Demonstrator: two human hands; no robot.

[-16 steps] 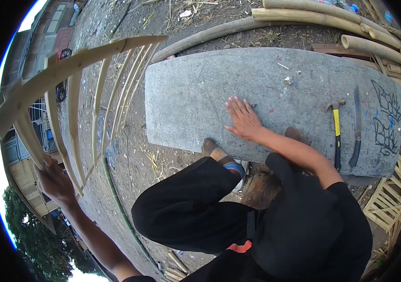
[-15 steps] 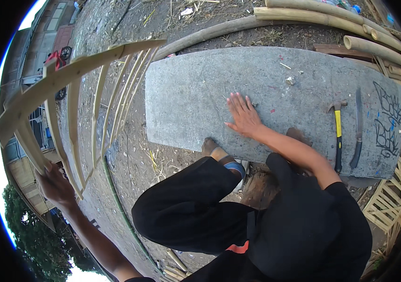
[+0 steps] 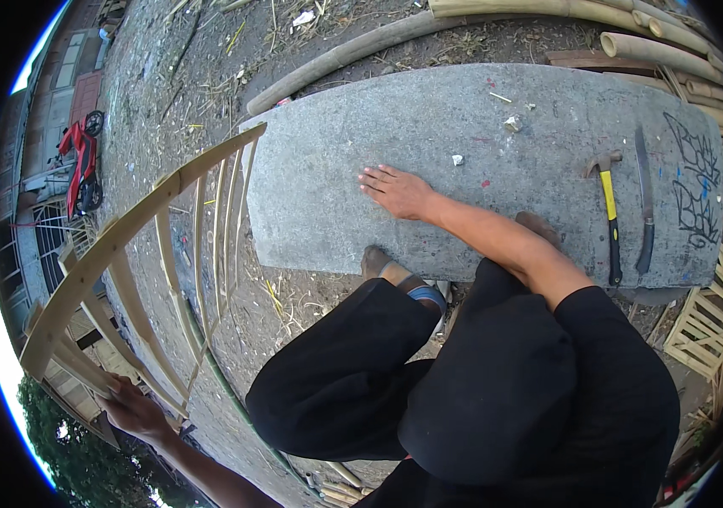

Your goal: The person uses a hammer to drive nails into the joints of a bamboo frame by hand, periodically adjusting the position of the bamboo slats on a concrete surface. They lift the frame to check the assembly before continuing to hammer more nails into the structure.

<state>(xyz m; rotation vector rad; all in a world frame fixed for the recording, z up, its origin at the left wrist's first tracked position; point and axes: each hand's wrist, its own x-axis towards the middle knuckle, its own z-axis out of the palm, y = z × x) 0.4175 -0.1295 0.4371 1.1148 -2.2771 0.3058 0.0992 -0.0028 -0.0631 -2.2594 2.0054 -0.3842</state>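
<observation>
My left hand is closed around one slat of a bamboo rack, made of a broad curved strip with several thin slats. The rack is held up at my left, and its far tip overlaps the left edge of a grey concrete slab. On that slab my right hand rests palm down with its fingers stretched out, holding nothing. Farther right lie a hammer with a yellow and black handle and a machete with a dark handle. Small pale chips are scattered beyond my right hand.
Bamboo poles are stacked at the far right, and a long pole lies behind the slab. Another slatted bamboo piece is at the right. A red motorbike stands far left. My foot touches the slab's near edge.
My right hand has slid left across the slab, uncovering a small white chip. The rack in my left hand sits lower in view, its far tip nearer to me. The whole view has shifted slightly.
</observation>
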